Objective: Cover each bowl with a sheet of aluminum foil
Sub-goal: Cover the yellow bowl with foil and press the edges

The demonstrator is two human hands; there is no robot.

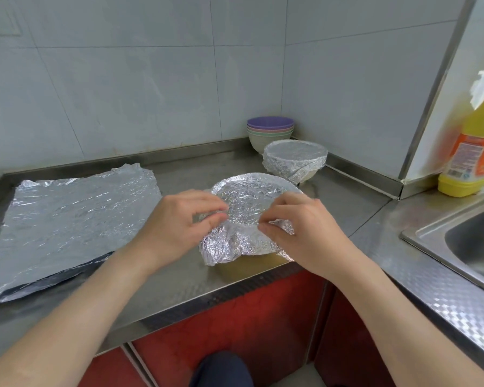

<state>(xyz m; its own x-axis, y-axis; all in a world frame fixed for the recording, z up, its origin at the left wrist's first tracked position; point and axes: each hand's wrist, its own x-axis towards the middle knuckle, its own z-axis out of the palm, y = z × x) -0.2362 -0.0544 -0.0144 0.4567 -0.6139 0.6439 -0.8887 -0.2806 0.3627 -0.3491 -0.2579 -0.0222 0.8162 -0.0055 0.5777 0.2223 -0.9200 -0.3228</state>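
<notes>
- The pale yellow bowl (249, 268) sits at the front edge of the steel desk (179, 289), close to the person, likely so that both hands can work round its rim.
- A crinkled silver foil sheet (243, 202) lies over its mouth. The near skirt hangs loose, with the bowl's wall showing beneath it.
- The left hand (176, 222) and right hand (299, 233) each pinch the foil at the near rim with curled fingertips, one on either side — a hold suited to crimping it down.
- To the left, a flat stack of spare foil sheets (73, 213) lies within easy reach, I judge for the remaining bowls.
- Farther back, a foil-wrapped white bowl (295, 160) stands finished, toward the corner and out of the way.
- Behind it, a stack of bare pastel bowls (270, 132) with a purple one on top waits against the wall — not yet covered.
</notes>
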